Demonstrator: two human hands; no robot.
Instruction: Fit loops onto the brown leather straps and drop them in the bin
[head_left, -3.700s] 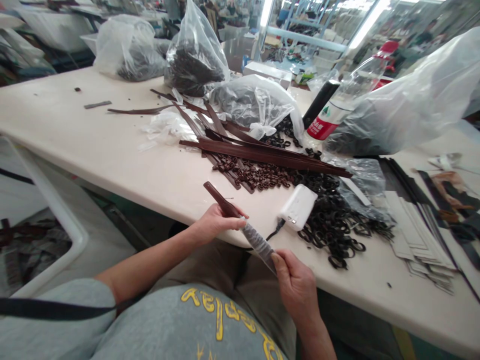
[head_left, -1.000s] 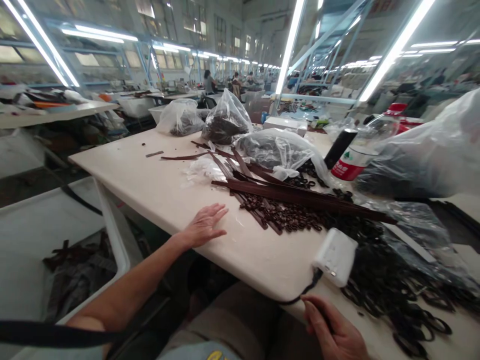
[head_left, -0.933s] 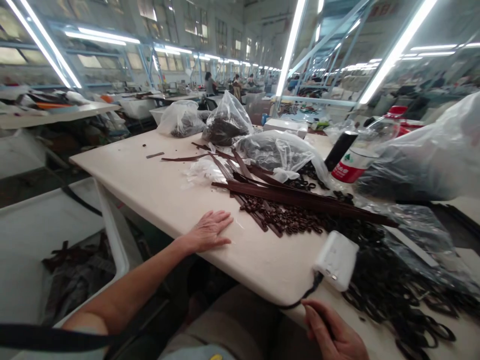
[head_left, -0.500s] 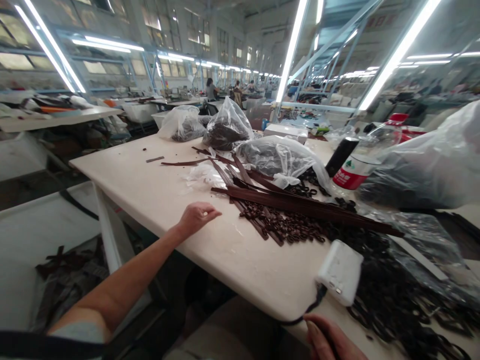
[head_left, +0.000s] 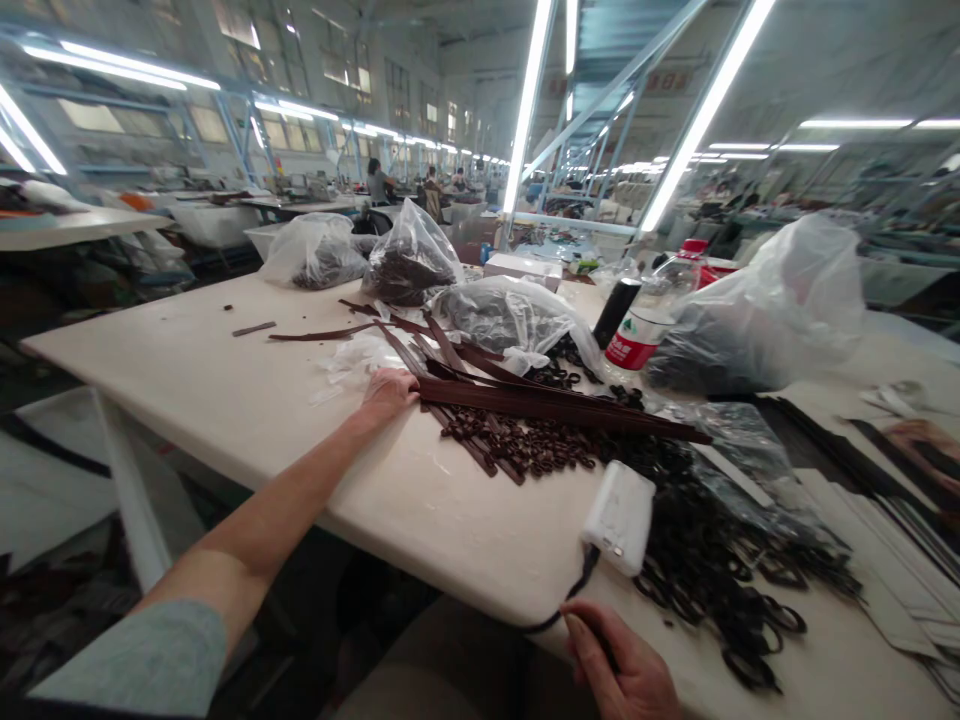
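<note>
My left hand (head_left: 388,392) reaches over the table, its fingers closed at the left end of a bundle of long dark brown strips (head_left: 525,402). Under and in front of the bundle lies a heap of small brown loops (head_left: 540,447). Low in the view, my right hand (head_left: 619,655) is held by the table's front edge with thumb and fingers pressed together; what is in them, if anything, I cannot make out. Close to that hand, a black cable (head_left: 581,580) runs from a white box-shaped device (head_left: 619,515). Black loops (head_left: 690,550) are piled to its right.
Clear plastic bags with dark contents (head_left: 412,260) stand along the back of the pale table (head_left: 165,360). A bottle with a red label (head_left: 634,340) and a black cylinder (head_left: 616,312) are beyond the strips. Flat pale and black strips (head_left: 877,560) lie at the right.
My left hand has moved forward from the bare tabletop to the end of the brown strips. My right hand stays low by the cable, closed. The view has swung to the right.
</note>
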